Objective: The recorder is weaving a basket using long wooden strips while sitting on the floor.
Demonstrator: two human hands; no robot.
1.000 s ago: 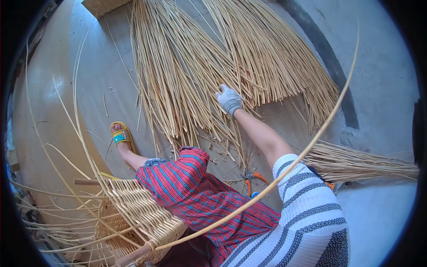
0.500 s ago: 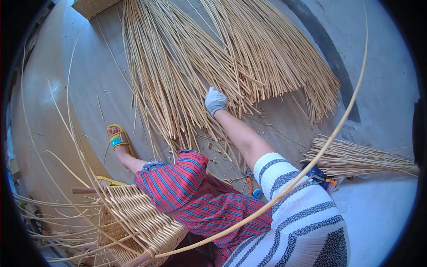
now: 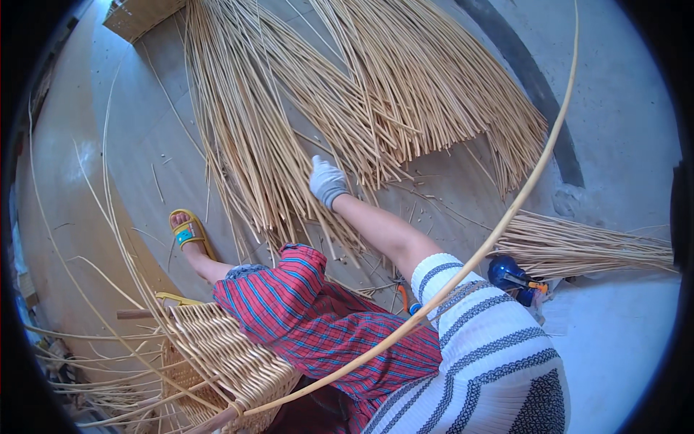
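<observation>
Over the near ends of a fan of pale rods [image 3: 246, 137], the gloved right hand [image 3: 327, 181] is seen from behind; the fingers look curled, but the fingertips are hidden, and whether any rod is gripped cannot be told. Right of the grip, a second fan [image 3: 434, 87] is spread, cut off at the top edge. Nearer the body and left of the grip, a woven basket [image 3: 231, 351] is cropped below. Behind the grip, an orange-handled tool [image 3: 403, 296] is partly covered by the sleeve [image 3: 491, 333].
</observation>
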